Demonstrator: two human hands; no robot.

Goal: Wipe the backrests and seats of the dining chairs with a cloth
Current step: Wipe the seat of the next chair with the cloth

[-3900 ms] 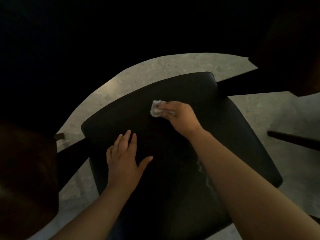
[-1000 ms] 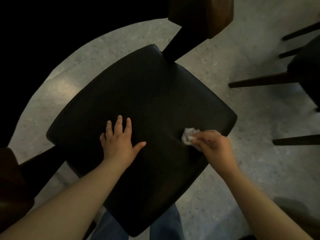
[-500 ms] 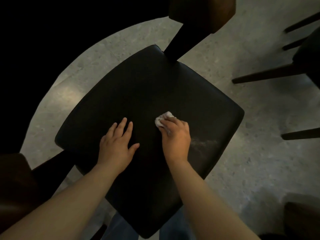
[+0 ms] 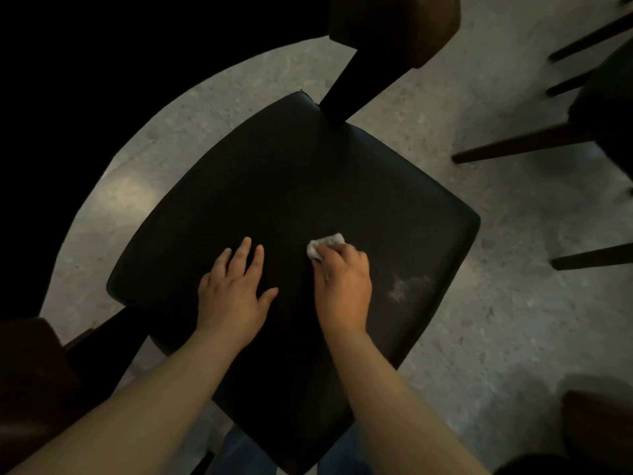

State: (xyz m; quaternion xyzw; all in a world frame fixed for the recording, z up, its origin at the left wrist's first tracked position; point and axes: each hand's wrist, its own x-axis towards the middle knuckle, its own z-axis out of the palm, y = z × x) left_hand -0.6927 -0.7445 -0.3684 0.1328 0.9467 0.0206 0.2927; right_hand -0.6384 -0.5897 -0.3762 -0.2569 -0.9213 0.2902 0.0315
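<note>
A person's right hand (image 4: pixel 342 282) gripped a small white cloth (image 4: pixel 323 245) against the middle of a dark chair seat (image 4: pixel 291 173), while the left hand (image 4: pixel 234 286) lay flat beside it, fingers spread

Legible text, labels, brands, numbers, signs: none. The black seat (image 4: pixel 291 186), the white cloth (image 4: pixel 325 243) and the speckled floor (image 4: pixel 496 320) show plain surfaces with no readable marking in this dim view.
</note>
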